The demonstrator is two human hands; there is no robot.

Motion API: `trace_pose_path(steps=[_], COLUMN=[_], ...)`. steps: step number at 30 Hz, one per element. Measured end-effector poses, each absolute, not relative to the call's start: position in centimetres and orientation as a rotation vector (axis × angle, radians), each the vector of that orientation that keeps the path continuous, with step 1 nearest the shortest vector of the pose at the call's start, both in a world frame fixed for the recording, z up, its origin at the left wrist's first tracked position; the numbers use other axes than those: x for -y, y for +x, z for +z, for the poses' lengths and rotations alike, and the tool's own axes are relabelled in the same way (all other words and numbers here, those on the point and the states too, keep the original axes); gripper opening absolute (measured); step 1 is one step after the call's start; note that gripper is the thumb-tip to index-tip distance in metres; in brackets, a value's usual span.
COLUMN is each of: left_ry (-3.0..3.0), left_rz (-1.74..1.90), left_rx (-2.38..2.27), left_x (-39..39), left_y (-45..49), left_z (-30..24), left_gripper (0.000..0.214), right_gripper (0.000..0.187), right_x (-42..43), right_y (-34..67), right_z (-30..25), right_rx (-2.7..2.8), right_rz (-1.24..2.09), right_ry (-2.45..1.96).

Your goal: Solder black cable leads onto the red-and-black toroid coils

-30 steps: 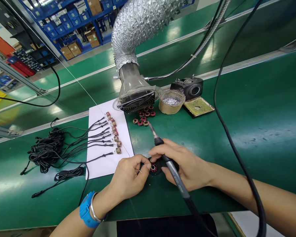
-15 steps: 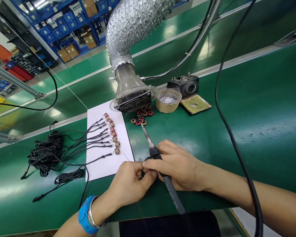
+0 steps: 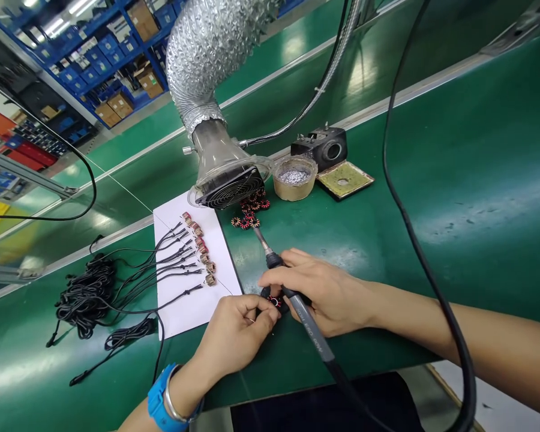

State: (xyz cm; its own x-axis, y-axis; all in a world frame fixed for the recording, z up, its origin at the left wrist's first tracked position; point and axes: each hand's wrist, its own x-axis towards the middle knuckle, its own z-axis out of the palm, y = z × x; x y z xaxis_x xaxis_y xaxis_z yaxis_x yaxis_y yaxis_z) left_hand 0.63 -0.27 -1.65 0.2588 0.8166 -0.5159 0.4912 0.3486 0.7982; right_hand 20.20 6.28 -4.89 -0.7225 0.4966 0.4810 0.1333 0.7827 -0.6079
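Observation:
My left hand [image 3: 238, 333] pinches a small toroidal coil [image 3: 276, 302] with red and black winding between thumb and fingertips. My right hand [image 3: 330, 291] is closed around a soldering iron [image 3: 312, 330], whose tip points away toward a cluster of similar coils [image 3: 249, 213] under the fume extractor. Both hands almost meet at the held coil, and the right fingertips behind it are partly hidden by the iron. Left of them, a white sheet [image 3: 180, 312] carries a row of copper-wound coils [image 3: 200, 243] beside the stripped ends of black cables [image 3: 171, 270].
The fume extractor [image 3: 218, 153] hangs over the bench on a silver duct [image 3: 193, 66]. A round tub of shiny metal bits [image 3: 294, 186], an iron stand [image 3: 324, 147] and a yellow sponge tray [image 3: 344, 180] stand behind my hands. Bundled black cables [image 3: 85, 294] lie left; the iron's cord loops at right.
The coil in my left fingers now shows more clearly. My right hand has shifted slightly up and the iron's handle has turned a little. The whole view has shifted slightly.

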Motion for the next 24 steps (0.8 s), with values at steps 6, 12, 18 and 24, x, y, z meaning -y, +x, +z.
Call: trace_pose_path(steps=[6,12,18,24], left_ry=[1.595,1.983,2.349,2.536], left_rz=[0.232,0.36,0.556,0.619], left_rx=[-1.588,-1.599,-1.382,-1.355], left_x=[0.1,0.2,-0.1,0.3], left_y=[-0.1,0.0,-0.7,-0.8], left_z=[-0.2,-0.8,-2.4,-1.7], left_gripper=[0.021,0.015,0.022,0.013], right_gripper=[0.034,0.038,0.036,0.036], right_x=[-5.8,-5.1,-5.5,-5.8], right_y=[20.6,20.1,19.9,21.0], right_z=[-4.7,-4.8,-4.3,-4.4], right_rx=[2.181,2.34,2.398,2.344], right_rz=[0.666,0.427,0.174,0.337], right_ry=[-0.43,-0.437,-0.339,-0.415])
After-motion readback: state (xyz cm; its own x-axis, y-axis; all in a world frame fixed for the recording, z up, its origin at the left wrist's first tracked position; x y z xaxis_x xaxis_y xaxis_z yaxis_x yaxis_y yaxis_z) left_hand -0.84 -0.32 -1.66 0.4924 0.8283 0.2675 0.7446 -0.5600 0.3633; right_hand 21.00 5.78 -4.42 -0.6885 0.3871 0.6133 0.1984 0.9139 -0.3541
